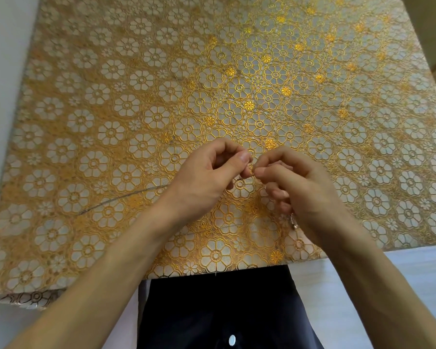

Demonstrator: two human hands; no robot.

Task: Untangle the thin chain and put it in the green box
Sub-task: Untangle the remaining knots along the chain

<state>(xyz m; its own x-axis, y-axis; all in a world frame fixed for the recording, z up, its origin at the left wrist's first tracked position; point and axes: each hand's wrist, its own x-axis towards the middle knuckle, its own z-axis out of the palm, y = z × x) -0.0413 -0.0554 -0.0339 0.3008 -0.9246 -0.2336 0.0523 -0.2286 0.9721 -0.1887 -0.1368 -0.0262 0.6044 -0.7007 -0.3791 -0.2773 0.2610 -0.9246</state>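
A thin dark chain [116, 199] trails left across the gold floral tablecloth from under my left hand [207, 180]. That hand pinches the chain between thumb and forefinger, just above the cloth. My right hand [295, 187] pinches the same stretch right beside it, fingertips of both hands almost touching. A small clasp or pendant [293, 221] hangs below my right palm. Another fine strand [227, 226] lies on the cloth between my wrists. No green box is in view.
The tablecloth [237, 84] covers the whole table; its near edge [212, 273] runs just below my wrists. A white wall stands at the left. My dark clothing [224, 311] fills the bottom centre.
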